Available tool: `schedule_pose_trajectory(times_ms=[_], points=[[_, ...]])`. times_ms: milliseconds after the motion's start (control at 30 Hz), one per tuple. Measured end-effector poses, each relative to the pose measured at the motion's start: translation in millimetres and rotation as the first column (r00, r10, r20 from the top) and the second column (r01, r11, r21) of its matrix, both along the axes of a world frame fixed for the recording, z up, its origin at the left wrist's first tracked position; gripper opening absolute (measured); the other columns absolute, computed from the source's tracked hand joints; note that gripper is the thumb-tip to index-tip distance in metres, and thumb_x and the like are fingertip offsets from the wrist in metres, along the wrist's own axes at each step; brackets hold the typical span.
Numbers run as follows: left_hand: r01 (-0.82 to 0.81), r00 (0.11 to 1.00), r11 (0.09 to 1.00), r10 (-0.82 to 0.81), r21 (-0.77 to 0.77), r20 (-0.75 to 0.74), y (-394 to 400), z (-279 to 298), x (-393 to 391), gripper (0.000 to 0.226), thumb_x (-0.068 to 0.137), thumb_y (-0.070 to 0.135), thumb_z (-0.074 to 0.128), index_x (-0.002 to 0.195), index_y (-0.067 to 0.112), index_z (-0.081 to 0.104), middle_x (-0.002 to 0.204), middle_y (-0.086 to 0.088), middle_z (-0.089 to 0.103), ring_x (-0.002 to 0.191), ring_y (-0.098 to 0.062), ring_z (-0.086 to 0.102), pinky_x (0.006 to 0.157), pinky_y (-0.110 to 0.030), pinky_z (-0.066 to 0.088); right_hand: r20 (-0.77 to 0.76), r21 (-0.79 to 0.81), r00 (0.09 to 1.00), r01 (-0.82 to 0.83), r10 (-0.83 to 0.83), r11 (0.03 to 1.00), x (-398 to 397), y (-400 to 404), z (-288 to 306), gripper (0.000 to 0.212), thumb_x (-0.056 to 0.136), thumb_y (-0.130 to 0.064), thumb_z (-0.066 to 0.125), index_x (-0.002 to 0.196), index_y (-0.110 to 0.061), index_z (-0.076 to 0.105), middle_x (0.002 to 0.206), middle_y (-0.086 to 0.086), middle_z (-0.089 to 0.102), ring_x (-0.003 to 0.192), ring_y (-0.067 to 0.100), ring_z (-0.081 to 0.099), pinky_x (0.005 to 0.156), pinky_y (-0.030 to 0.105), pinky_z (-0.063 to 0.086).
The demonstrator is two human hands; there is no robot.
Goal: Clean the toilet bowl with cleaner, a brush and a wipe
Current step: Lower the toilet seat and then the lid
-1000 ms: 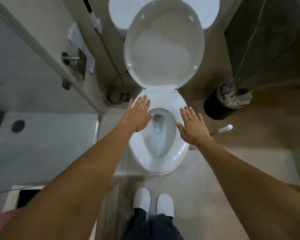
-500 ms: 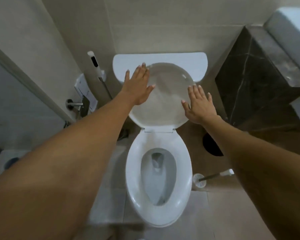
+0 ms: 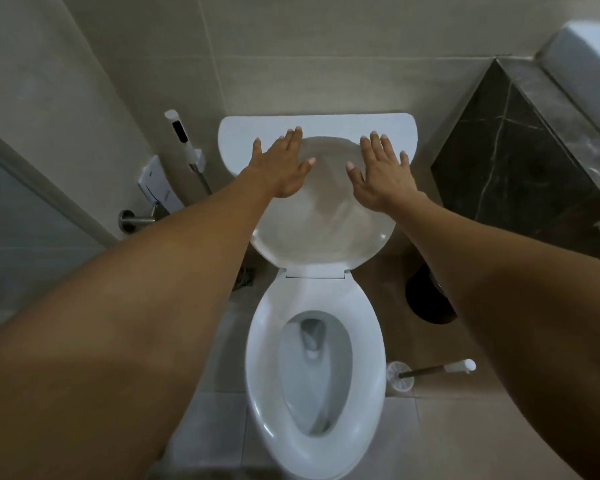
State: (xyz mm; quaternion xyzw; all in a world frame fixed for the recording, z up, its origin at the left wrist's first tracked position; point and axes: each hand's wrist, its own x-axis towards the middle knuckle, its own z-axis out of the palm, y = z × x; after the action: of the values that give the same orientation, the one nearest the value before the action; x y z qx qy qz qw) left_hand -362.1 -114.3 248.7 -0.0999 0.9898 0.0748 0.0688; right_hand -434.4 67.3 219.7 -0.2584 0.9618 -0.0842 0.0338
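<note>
**A:** Head view first: we see the toilet bowl (image 3: pixel 314 372) straight below us, its seat down on the rim and the lid (image 3: pixel 321 216) raised back against the tank (image 3: pixel 317 128).

**B:** And our hands? We have the left hand (image 3: pixel 280 168) and the right hand (image 3: pixel 381 174) both stretched forward over the upper part of the lid.

**A:** What of the grip?

**B:** Both hands are spread, fingers straight and apart, clamped on nothing. Whether the palms actually touch the lid we cannot tell.

**A:** Where is the brush?

**B:** The toilet brush (image 3: pixel 430 372) lies on the floor just to the right of the bowl, bristle head toward the bowl, white handle end pointing away.

**A:** Anything else we can name?

**B:** A bidet sprayer (image 3: pixel 182 140) hangs on the wall left of the tank, with a paper holder (image 3: pixel 155 185) below it. A dark bin (image 3: pixel 426 299) stands on the floor to the right, partly hidden by our right forearm, and a dark marble bench (image 3: pixel 520 161) rises behind it.
</note>
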Motion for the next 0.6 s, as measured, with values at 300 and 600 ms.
schedule_pose_trajectory(times_ms=[300,600], points=[[0.006,0.996,0.995,0.002,0.101,-0.084,12.4,-9.7,42.5,0.058,0.104,0.037,0.02,0.153,0.014,-0.002,0.161,-0.001,-0.003,0.147,-0.017,0.001,0.116,-0.05,-0.001,-0.026,-0.083,0.999,0.022,-0.024,0.996,35.3,11.6,-2.8,0.061,0.103,-0.046,0.013,0.154,-0.014,0.008,0.162,0.005,-0.001,0.149,0.021,-0.007,0.118,0.042,-0.003],[0.085,0.972,0.99,-0.058,0.111,-0.226,34.9,-22.1,118.3,0.055,0.104,0.04,0.023,0.152,0.015,0.013,0.159,-0.002,0.016,0.146,-0.016,0.013,0.117,-0.05,0.0,-0.001,-0.237,0.997,0.069,-0.072,0.969,92.2,36.0,-17.3,0.057,0.104,-0.041,0.012,0.154,-0.013,0.014,0.162,0.006,0.005,0.149,0.02,-0.001,0.119,0.041,0.001]])
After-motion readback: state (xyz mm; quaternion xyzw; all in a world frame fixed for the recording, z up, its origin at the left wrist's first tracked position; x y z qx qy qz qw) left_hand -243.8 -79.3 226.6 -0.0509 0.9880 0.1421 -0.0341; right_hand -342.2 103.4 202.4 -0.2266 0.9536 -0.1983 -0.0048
